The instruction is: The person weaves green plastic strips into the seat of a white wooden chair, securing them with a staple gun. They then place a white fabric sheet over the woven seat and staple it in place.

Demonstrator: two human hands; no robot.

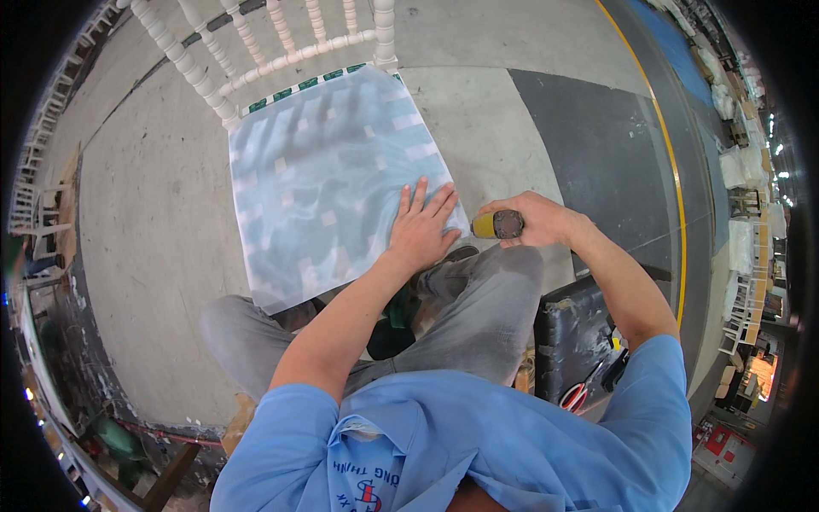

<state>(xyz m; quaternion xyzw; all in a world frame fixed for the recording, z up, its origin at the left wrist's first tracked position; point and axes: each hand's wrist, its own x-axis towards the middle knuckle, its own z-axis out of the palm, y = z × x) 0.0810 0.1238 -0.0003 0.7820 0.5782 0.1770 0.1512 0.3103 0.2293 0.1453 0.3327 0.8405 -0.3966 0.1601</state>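
Note:
A white chair (386, 38) with turned spindles stands in front of me. Pale blue, see-through sheeting (328, 158) with whitish patches covers its seat, and a strip of green pattern (307, 84) shows along the back edge. My left hand (420, 229) lies flat on the sheeting near the seat's right front corner, its fingers spread. Just right of that corner, my right hand (539, 220) is wrapped around a yellow tool with a dark rounded cap, apparently a staple gun (485, 225). Its nose is at the seat's edge; whether it touches cannot be seen.
By my right thigh is a worn black padded surface (567, 328), with red-handled scissors (574, 396) beside it. A yellow line (668, 154) runs along the floor at right. White chairs (38, 213) stand at far left, and stacked goods (740, 166) line the right.

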